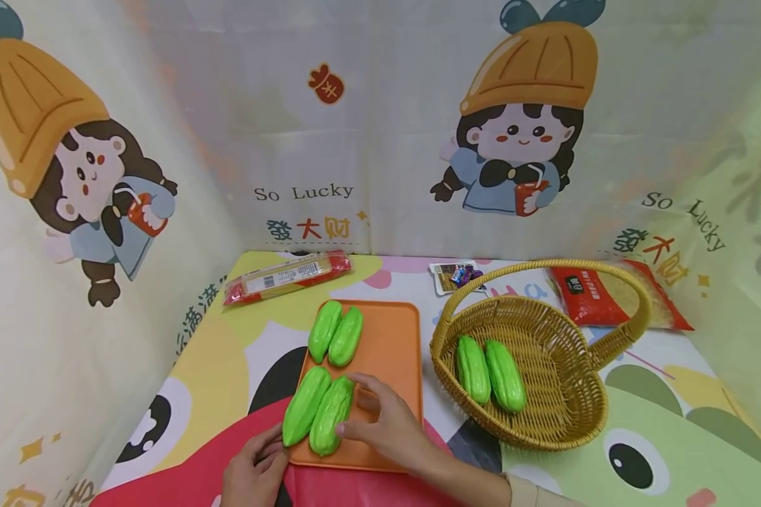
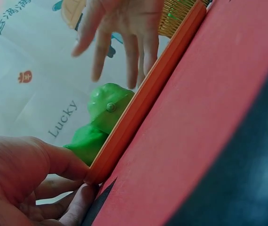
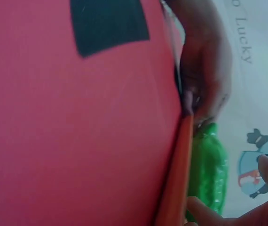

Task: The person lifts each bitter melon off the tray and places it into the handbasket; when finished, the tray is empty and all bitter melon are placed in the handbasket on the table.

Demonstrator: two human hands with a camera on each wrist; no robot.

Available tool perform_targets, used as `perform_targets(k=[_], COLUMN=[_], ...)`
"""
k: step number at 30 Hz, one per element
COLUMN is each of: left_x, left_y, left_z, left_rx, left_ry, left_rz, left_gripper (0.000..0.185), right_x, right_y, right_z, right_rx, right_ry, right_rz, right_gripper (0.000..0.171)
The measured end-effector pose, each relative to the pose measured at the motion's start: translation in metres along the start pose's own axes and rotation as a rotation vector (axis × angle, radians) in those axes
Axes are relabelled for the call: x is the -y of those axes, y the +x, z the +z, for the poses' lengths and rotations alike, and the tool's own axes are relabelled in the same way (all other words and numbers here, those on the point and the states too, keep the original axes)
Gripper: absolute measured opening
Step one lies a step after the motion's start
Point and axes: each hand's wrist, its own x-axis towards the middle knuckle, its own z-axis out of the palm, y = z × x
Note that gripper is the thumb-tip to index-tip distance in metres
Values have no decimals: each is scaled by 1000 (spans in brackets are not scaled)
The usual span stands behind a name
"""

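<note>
The right hand (image 1: pixel 387 426) rests spread on the near-right gourd (image 1: pixel 331 415) on the orange tray (image 1: pixel 390 352); the left hand (image 1: pixel 254 472) pinches the tray's corner, apparently steadying it; next comes closing fingers around that gourd, probably bound for the basket (image 1: pixel 545 415).

Two bare hands, beige sleeve cuff (image 1: pixel 525 491) on right forearm

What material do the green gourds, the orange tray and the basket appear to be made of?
Green gourds: probably plastic, glossy, with uniform colour and a small round mark at one end.
Orange tray: likely plastic, matte, with a smooth moulded rim.
Basket: woven wicker or rattan, or an imitation, with visible strands.
</note>
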Motion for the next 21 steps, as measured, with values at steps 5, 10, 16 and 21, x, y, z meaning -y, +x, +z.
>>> perform_targets(k=[5, 10, 16, 21], left_x=[0, -1, 0, 0], left_y=[0, 0, 0, 1], left_z=[0, 0, 0, 1], left_rx=[3, 0, -1, 0], left_ry=[-2, -3, -2, 6], left_rz=[-2, -2, -4, -14], left_gripper=[41, 40, 41, 42], right_x=[-7, -11, -13, -14], right_y=[6, 11, 15, 19], right_z=[5, 9, 11, 12], right_rx=[-17, -4, 11, 1], right_ry=[-55, -89, -109, -136], right_rz=[-12, -53, -73, -66], right_gripper=[72, 74, 73, 69])
